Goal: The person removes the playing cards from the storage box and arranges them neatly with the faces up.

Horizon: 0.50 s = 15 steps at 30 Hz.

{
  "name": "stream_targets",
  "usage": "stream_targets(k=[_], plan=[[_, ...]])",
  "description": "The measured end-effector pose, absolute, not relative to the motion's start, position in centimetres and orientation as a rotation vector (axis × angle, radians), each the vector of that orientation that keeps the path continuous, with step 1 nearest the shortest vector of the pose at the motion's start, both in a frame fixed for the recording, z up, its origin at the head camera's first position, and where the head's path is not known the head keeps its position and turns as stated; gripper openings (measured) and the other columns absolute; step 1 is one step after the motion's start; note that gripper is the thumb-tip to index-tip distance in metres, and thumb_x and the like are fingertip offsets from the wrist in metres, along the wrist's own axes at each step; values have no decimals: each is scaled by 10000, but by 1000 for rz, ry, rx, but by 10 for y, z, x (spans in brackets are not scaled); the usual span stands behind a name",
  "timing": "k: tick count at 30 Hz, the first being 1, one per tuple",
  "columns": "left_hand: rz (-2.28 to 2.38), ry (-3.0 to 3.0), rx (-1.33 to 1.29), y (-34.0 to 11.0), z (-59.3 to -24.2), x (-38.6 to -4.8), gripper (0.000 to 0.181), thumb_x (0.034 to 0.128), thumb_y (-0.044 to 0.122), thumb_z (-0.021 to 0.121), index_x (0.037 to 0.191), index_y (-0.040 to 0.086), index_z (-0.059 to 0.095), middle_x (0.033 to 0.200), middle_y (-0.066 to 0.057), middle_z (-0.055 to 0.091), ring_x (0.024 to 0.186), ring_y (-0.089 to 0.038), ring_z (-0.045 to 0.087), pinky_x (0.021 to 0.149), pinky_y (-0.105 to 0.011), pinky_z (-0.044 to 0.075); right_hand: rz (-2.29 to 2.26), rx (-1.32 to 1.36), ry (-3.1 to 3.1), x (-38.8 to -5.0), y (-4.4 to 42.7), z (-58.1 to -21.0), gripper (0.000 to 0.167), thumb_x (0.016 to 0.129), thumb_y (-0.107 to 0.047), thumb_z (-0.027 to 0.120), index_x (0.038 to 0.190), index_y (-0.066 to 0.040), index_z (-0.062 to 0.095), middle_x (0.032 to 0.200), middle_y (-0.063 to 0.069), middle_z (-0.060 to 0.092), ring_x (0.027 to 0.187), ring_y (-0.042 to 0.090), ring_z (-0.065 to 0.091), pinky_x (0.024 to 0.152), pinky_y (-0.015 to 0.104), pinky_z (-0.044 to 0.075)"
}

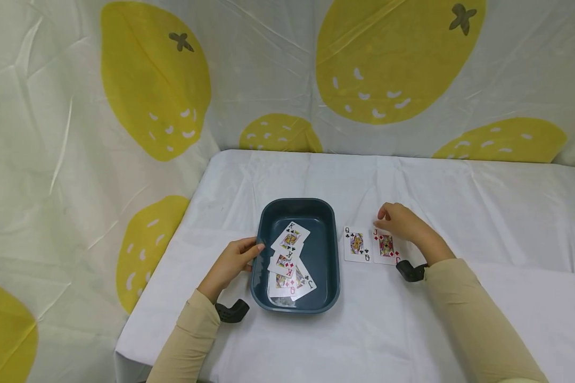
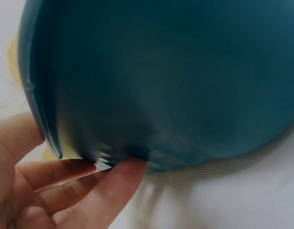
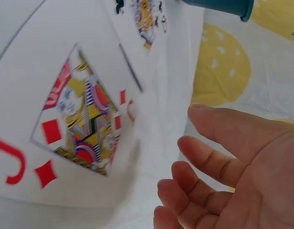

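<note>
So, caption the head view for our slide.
Left fingers grip the tray of cards; right fingers near the jack of diamonds.

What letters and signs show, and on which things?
"Q", club: white rectangular playing card on white tablecloth.
"J", diamond: white card beside it.
"K": top card in blue rectangular plastic tray.
"K", diamond: card below.
"Q", diamond: lower-left card.
"J": lower-right card.
Black signs in tray: too small.

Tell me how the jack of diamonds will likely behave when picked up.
The jack of diamonds looks thin, so it is probably light and bendy. Lying flat on the white cloth, it may slide before an edge lifts.
</note>
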<state>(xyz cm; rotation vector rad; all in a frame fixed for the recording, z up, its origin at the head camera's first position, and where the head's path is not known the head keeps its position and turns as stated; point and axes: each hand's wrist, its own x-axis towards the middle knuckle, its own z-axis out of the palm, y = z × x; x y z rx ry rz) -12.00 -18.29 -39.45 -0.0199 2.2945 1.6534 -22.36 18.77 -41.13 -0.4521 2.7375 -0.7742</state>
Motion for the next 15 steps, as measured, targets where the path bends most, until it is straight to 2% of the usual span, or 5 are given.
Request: stream_targets(k=[10, 15], plan=[[1665, 2286, -5, -185, -400, -122, 411, 926, 159, 512, 1269, -61, 460, 1127, -215, 569, 947, -329, 559, 699, -371, 518, -871, -599, 2755, -221, 145, -371, 259, 884, -145, 571, 1025, 65, 520, 947, 203, 500, 842, 312, 473, 717, 423, 430], [1686, 2282, -20, -191, -420, -129, 427, 911, 199, 542, 1266, -29, 483, 1110, -181, 587, 914, -285, 575, 681, -365, 522, -926, -668, 2739, -219, 115, -356, 268, 881, -153, 578, 1044, 52, 520, 977, 200, 501, 873, 307, 474, 745, 415, 433]])
